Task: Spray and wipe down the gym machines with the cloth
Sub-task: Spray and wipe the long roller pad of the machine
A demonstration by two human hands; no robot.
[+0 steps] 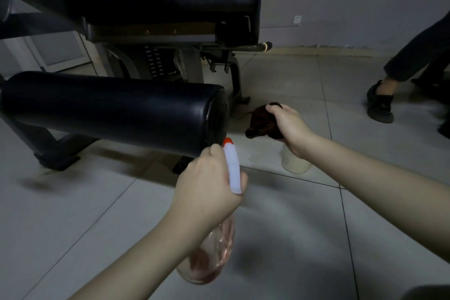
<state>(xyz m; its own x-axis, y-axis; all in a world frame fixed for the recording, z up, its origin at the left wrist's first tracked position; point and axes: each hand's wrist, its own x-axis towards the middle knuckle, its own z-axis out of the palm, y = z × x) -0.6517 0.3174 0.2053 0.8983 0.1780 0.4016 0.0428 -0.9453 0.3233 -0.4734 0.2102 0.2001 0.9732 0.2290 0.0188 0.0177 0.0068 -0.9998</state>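
My left hand [207,182] is curled tight round the neck of the spray bottle [233,168], with the clear body hanging below my wrist. The orange nozzle [227,141] sits just beside the right end of the black roller [109,109], pointing toward it. My right hand [289,129] grips the dark cloth [261,122], bunched up in my fingers, to the right of the roller's end and apart from it. Under that hand a pale jar [295,163] stands on the tiled floor [97,202]. Above the roller is the machine's seat pad [160,5]. Well to the right of the roller, another person's shoe [379,105] rests on the floor
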